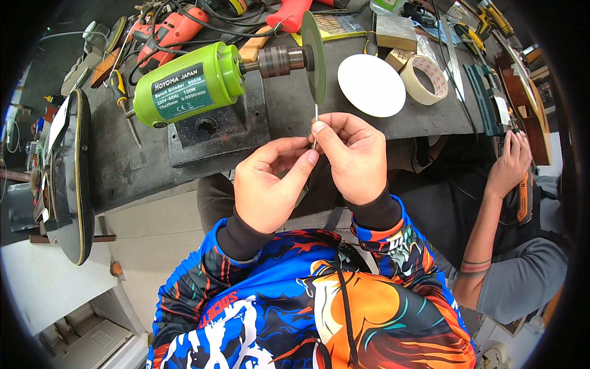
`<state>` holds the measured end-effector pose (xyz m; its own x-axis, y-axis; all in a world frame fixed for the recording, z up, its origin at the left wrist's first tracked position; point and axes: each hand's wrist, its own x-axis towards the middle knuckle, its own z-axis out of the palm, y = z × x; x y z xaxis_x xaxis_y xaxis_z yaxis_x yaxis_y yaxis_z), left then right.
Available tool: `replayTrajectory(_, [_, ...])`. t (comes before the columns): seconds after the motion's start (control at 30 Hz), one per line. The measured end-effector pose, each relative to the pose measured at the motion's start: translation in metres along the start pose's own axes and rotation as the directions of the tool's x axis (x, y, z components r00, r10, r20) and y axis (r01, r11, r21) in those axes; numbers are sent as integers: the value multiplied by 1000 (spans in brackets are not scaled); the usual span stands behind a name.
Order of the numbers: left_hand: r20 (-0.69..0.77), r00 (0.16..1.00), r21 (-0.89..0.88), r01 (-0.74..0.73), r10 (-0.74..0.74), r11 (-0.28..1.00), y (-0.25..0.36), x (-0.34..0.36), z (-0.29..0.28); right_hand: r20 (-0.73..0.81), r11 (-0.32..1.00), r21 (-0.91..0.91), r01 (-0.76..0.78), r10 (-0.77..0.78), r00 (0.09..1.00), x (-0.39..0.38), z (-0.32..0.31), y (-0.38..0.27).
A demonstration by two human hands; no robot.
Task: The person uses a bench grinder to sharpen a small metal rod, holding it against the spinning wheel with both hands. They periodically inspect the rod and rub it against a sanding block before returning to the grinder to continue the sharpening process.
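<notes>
Between the fingertips of both my hands is a thin pale strip or rod, perhaps metal [316, 112], held upright with its tip at the lower edge of a green grinding disc [314, 58]. Whether it touches the disc I cannot tell. My left hand [270, 181] pinches its lower end, and my right hand [355, 157] pinches it just above, thumb on top. The disc is mounted on the chuck [279, 61] of a green bench grinder [230, 74] standing on a black base [246, 132]. My fingers hide most of the piece.
Right of the grinding disc lie a white round disc [370, 86] and a masking tape roll [424, 80]. A screwdriver [120, 89] and red power tool [175, 37] are at left. A guitar-like body [70, 178] stands far left. At right, another person's hand [510, 163] reaches the bench.
</notes>
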<state>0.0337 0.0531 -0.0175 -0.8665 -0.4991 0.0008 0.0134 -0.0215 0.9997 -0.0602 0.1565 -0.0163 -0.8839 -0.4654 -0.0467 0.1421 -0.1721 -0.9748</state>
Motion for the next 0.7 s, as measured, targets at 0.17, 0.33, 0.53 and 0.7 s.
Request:
replayTrajectory(0.17, [0, 1000, -4, 3, -3, 1000, -1, 0, 0, -2, 1000, -1, -1, 1, 1000, 0, 0, 1])
replayTrajectory(0.33, [-7, 1000, -23, 1, -1, 1000, -1, 0, 1, 0, 1000, -11, 3, -3, 1000, 1, -1, 1])
replayTrajectory(0.53, [-10, 1000, -22, 0, 0, 1000, -1, 0, 1, 1, 1000, -17, 12, -12, 1000, 2, -1, 2])
replayTrajectory(0.7, [-16, 1000, -4, 0, 0, 1000, 0, 0, 1, -1, 1000, -11, 5, -5, 1000, 2, -1, 2])
